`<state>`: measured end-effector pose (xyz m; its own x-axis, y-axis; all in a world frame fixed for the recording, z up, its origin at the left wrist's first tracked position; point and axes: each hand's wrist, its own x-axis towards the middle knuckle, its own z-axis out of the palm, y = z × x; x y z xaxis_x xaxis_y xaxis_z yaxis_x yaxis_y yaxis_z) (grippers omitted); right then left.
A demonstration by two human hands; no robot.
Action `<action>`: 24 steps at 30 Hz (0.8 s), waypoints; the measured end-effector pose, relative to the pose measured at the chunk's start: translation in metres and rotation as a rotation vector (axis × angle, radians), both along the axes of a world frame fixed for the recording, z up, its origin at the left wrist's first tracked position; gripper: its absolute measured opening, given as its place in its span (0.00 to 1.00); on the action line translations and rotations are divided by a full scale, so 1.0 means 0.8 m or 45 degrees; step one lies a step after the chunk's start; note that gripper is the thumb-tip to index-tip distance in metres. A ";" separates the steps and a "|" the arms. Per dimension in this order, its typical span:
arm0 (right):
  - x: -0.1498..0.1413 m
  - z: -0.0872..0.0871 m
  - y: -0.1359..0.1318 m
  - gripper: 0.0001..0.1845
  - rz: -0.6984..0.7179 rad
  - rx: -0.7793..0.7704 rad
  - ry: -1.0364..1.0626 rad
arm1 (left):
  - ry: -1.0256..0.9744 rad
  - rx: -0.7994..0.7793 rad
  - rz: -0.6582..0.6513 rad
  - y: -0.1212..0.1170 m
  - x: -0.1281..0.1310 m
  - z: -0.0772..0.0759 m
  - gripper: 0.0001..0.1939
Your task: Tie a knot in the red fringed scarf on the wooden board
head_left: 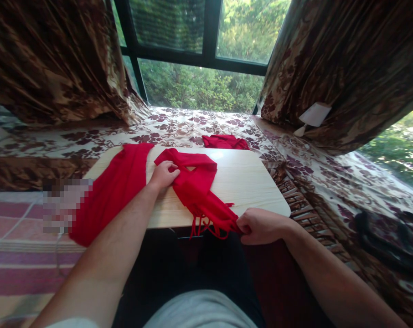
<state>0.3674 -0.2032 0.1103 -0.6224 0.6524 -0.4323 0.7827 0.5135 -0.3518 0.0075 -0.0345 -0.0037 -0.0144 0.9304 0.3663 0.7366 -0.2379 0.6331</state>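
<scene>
A red fringed scarf (199, 182) lies on the pale wooden table, crossed over itself so that a small gap shows the wood. My left hand (163, 175) is at its upper left part, fingers curled and closed on the cloth. Near the table's front right edge, my right hand (259, 225) is closed in a fist around the fringed end, which is stretched toward it. Loose tassels hang over the front edge. Left of my left forearm, another red cloth (119, 187) drapes across the table's left side and down over it.
The table (250, 177) stands before a window seat with a floral cover (179, 123). A bunched red cloth (225, 141) sits behind the table. To the right are a white lamp (315, 115) and a black bag (384, 239). A striped bedspread (22, 259) lies left.
</scene>
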 end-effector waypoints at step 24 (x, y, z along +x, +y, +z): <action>-0.099 -0.041 -0.014 0.03 -0.143 0.615 0.125 | 0.050 0.064 -0.035 -0.009 0.005 0.001 0.14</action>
<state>0.2885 -0.2144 0.0776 -0.5597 0.8287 -0.0075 0.8174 0.5506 -0.1694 0.0115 -0.0415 -0.0028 0.0264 0.9105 0.4127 0.7535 -0.2894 0.5904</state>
